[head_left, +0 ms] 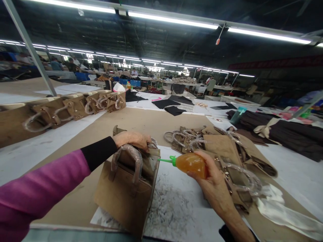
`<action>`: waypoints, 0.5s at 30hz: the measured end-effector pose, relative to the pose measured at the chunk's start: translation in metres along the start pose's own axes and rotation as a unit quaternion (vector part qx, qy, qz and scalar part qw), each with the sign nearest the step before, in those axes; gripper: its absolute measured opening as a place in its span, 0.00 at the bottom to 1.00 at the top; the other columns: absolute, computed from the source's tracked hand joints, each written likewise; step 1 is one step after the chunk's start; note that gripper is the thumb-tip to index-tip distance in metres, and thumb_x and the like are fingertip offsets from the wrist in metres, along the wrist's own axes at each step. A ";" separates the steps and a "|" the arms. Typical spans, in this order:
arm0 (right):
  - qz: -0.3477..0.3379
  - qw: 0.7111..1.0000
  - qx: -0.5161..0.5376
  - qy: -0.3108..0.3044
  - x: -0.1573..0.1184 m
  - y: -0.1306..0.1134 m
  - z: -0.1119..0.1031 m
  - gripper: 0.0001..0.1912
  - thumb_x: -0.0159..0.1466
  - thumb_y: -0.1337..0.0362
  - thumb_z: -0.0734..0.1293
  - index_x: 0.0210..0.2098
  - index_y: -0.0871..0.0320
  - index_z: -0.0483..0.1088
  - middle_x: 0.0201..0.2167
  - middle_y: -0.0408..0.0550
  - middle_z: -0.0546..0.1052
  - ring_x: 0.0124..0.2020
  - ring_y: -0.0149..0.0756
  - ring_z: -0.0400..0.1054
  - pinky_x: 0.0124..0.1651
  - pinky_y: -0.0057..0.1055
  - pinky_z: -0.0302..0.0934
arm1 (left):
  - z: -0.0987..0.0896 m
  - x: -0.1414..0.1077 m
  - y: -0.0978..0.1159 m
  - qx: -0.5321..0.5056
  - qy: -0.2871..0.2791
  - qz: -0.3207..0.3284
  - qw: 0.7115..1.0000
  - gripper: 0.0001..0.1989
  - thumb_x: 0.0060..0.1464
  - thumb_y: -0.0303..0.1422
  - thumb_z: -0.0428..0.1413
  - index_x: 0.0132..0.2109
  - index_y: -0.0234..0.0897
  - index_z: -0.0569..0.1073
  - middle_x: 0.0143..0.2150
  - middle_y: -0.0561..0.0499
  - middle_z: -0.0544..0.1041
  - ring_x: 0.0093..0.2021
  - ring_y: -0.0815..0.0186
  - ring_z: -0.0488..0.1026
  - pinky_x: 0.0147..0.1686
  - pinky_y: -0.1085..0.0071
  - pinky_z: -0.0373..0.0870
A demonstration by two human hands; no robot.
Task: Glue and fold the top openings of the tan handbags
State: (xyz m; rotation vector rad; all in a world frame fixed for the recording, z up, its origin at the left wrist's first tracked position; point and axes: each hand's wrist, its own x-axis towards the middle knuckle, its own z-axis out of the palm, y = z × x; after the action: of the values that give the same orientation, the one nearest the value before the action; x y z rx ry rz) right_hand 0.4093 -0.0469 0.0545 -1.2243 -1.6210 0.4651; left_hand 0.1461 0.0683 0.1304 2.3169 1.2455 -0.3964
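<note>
A brown handbag [121, 193] stands tilted near the table's front edge, its handles wrapped in clear plastic. My left hand [132, 138] lies over the bag's top opening and grips its upper part, with the fingertips partly hidden behind a handle. In my right hand [214, 181] is a squeeze bottle [190, 164] of amber liquid, held on its side. Its thin green nozzle [165, 160] points left, with the tip at the bag's upper right edge.
Several similar bags [220, 148] lie piled on the right, beside a white cloth [285, 210]. More bags [73, 109] stand in a row at the left. Dark pieces [174, 104] lie on the table farther back. A stained white sheet [174, 208] is under the work. Distant people sit at tables.
</note>
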 end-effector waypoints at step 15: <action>0.101 0.991 0.089 -0.011 0.002 0.003 0.001 0.25 0.55 0.57 0.71 0.50 0.53 0.63 0.44 0.47 0.71 0.42 0.44 0.67 0.46 0.38 0.62 | -0.001 -0.004 0.009 -0.015 -0.004 -0.001 1.000 0.12 0.49 0.33 0.53 0.41 0.36 0.76 0.37 0.51 0.78 0.34 0.66 0.70 0.30 0.77 0.62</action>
State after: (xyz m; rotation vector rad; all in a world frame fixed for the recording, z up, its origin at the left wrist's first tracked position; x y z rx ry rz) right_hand 0.4097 -0.0432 0.0525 -1.2555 -1.4463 0.7360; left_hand 0.1515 0.0620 0.1349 2.2865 1.2407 -0.3847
